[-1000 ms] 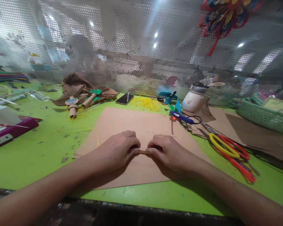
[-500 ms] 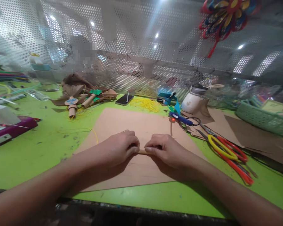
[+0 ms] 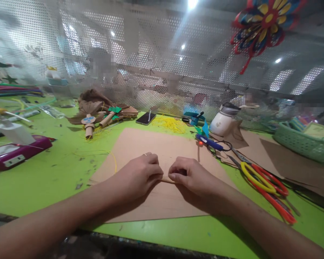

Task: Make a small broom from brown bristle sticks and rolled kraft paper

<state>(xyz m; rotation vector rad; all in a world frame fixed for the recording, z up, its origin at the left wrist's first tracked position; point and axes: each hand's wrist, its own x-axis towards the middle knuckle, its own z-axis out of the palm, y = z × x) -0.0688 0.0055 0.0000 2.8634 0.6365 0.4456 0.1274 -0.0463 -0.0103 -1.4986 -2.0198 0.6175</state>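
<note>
A thin brown roll (image 3: 167,179), which looks like rolled paper, lies across a large sheet of brown cardboard (image 3: 140,142). My left hand (image 3: 145,174) is closed on its left part, with curled fingers and the thumb low. Closed on the right part is my right hand (image 3: 187,174), pinching with thumb and forefinger. Only a short stretch of the roll shows between the hands; its ends are hidden under them. A yellow strand (image 3: 115,162) runs over the sheet's left edge beside my left wrist.
Right of the sheet lie a blue glue gun (image 3: 210,142), yellow-handled scissors (image 3: 255,176) and an orange-handled tool (image 3: 282,207). Behind are a phone (image 3: 145,118), yellow shreds (image 3: 169,124) and paper figures (image 3: 89,126). A purple power strip (image 3: 40,144) sits left, a green basket (image 3: 299,144) right.
Both hands stay on the roll, and their fingers have shifted slightly along it. The whole view has moved a little, so everything sits lower and further right.
</note>
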